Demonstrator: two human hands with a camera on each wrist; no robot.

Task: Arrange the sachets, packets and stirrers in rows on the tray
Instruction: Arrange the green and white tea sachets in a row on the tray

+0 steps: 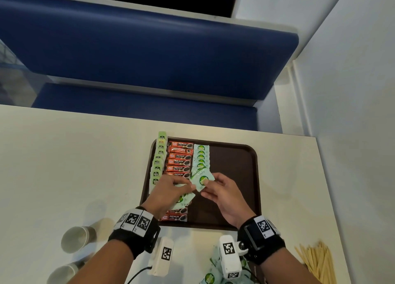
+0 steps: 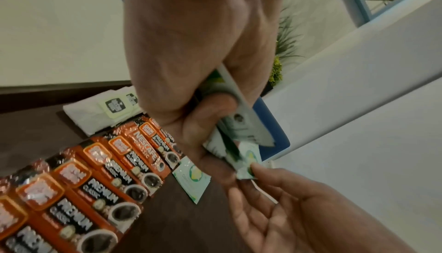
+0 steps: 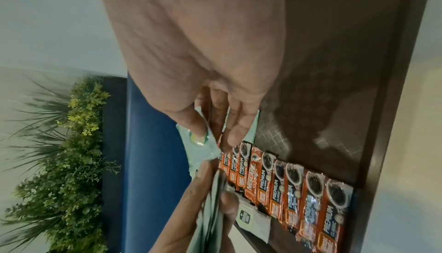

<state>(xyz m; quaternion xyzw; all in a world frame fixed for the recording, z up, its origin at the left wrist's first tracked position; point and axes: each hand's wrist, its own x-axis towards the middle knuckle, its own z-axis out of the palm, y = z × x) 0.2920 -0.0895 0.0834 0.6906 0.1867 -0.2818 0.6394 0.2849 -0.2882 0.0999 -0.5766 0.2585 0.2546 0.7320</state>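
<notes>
A brown tray (image 1: 235,166) holds three columns: green tea packets (image 1: 159,161) at the left, orange coffee sachets (image 1: 179,159) beside them, and green-white coco sachets (image 1: 201,155) to their right. Over the tray's near half, my left hand (image 1: 186,186) grips a small stack of coco sachets (image 2: 241,125). My right hand (image 1: 206,183) pinches the top sachet (image 1: 202,179) of that stack between thumb and fingers (image 3: 196,126). One coco sachet (image 2: 191,176) lies flat by the coffee row (image 2: 107,172). The tray's right half is bare.
Two paper cups (image 1: 77,238) stand on the white table at the front left. A bundle of wooden stirrers (image 1: 318,262) lies at the front right, with loose coco sachets (image 1: 210,278) near the front edge. A blue bench (image 1: 149,54) runs behind the table.
</notes>
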